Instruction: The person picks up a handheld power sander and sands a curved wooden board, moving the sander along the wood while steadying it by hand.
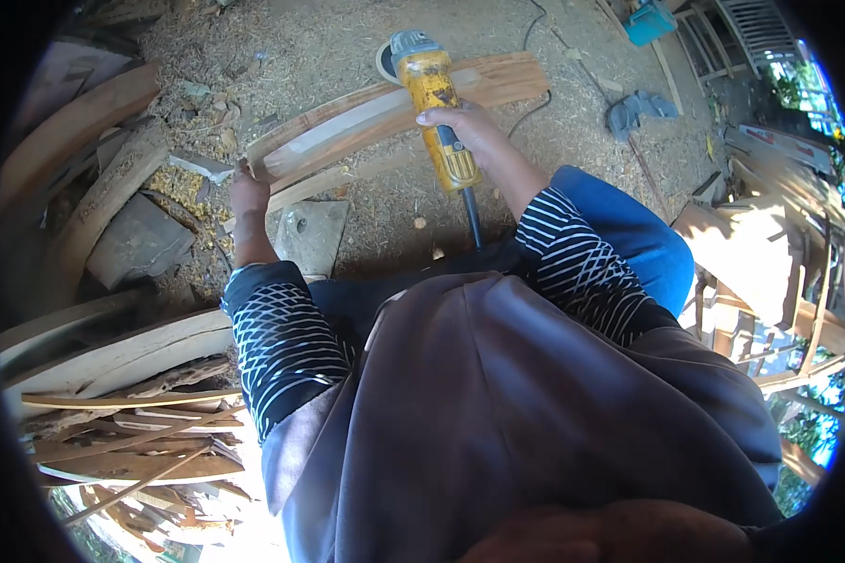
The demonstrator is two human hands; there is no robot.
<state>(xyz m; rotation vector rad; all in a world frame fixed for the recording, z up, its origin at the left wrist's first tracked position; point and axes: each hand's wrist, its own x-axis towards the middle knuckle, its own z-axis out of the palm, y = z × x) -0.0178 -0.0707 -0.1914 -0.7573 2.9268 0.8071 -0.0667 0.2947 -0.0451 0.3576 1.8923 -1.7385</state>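
Note:
My right hand (467,125) is wrapped round the yellow body of an angle grinder (429,83). The grinder's grey head and round disc lie over the far edge of a curved wooden plank (347,124); whether the disc touches the wood I cannot tell. A pale strip runs along the plank's face. My left hand (249,195) is closed on the plank's near left end, its fingers partly hidden. Beneath the plank lies another length of wood (347,174), close to a flat grey slab (312,235).
Curved boards (84,103) and a grey block (141,239) lie at the left, above a pile of wood scraps (131,441). A power cord (526,38) crosses the shaving-strewn ground. To the right are a dark grey object (638,114) and a teal container (650,23).

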